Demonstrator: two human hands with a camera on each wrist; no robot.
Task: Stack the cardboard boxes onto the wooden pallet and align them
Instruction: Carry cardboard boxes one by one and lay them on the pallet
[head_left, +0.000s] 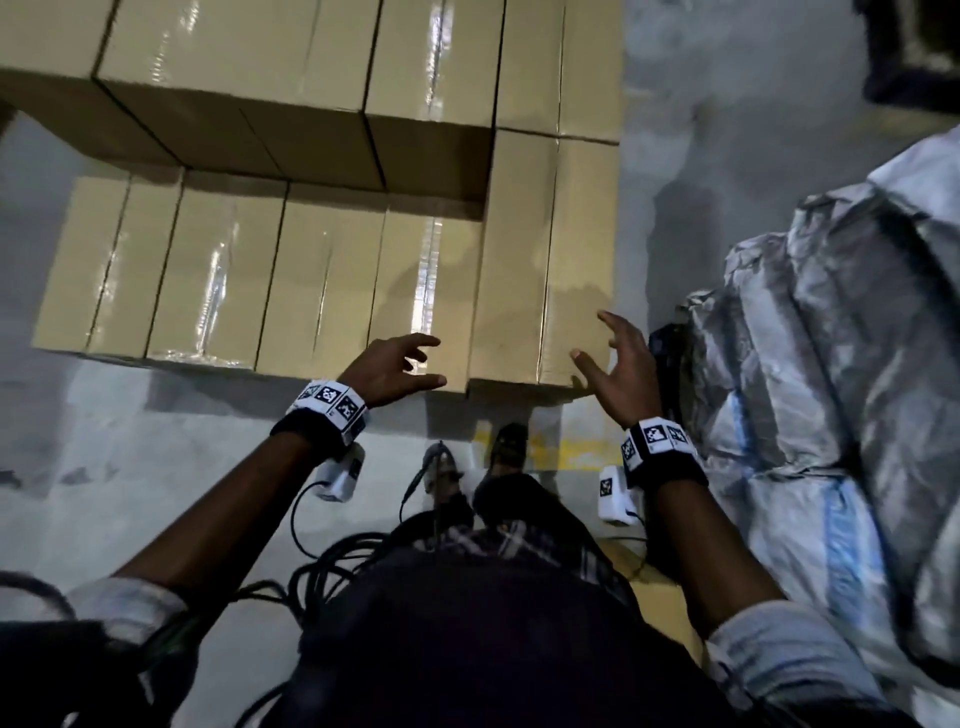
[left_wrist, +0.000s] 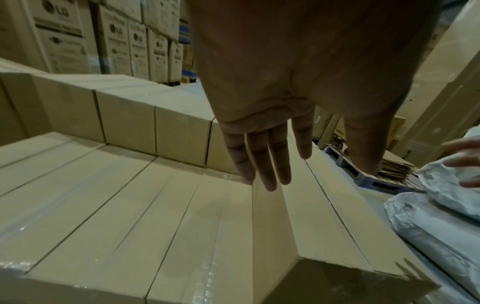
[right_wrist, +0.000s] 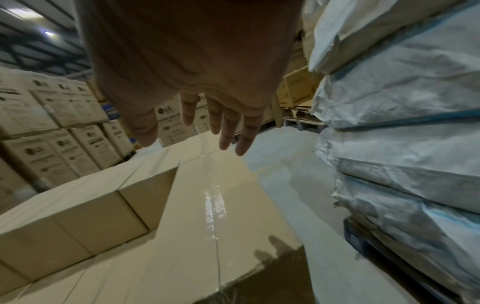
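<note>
Setting: warehouse floor (head_left: 156, 493), pale grey concrete, with a yellow painted mark near the feet; printed cartons (left_wrist: 64, 41) are stacked in the background.

Item 1, left to centre: cardboard boxes (head_left: 218, 270), plain tan, rectangular, with seams sealed in glossy clear tape. A lower row is set side by side, faces touching, long axes running away from the person. A higher tier (head_left: 234, 67) is seen behind it. Bare floor is seen to the left of the row and in front of it. The pallet is not visible beneath.

Item 2: left hand (head_left: 387, 371), fingers spread and relaxed, nothing held, hovering over the near edge of the lower row.

Item 3: tall box (head_left: 545, 249), at the right end of the row, its top standing higher than its neighbours, its long axis also running away from the person. Its near edge juts slightly past the row's front.

Item 4: right hand (head_left: 618, 369), fingers apart and loosely bent, nothing gripped, at the near right corner of the tall box; contact cannot be told.

Item 5, far right: stacked sacks (head_left: 831, 338), crumpled white woven material with blue bands, separated from the boxes by a narrow strip of floor.
</note>
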